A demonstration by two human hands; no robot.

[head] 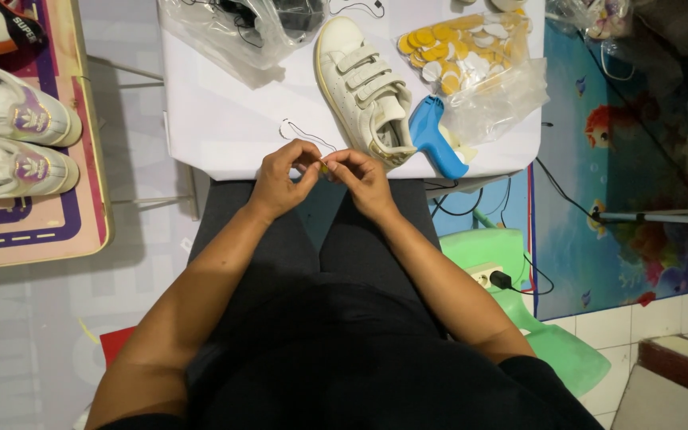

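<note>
Here, largest to smallest:

Table [224,135]: white top, far edge cut off by the frame; hands at its near edge.
Side board [41,231]: at left, pink and purple print, only partly in frame.
Pair of shoes [13,139]: on the side board, white, toes cropped at the left edge.
White shoe [364,87]: three straps, lying on the table just beyond the right hand.
Clear bag [232,28]: upper left of table, dark contents hard to make out, top cut off.
Bag of discs [471,60]: clear plastic, yellow and white round pieces inside.
Blue tool [433,135]: beside the shoe's heel, front partly hidden by the disc bag.
Left hand [280,179]: fingers pinched together, tips meeting those of the right hand.
Right hand [364,179]: thumb and forefinger closed on the small yellow piece.
Thin cord [300,131]: loop lying on the table just beyond the left hand.
Small yellow piece [324,168]: between both sets of fingertips, over the table's near edge; mostly covered, shape not discernible.
</note>
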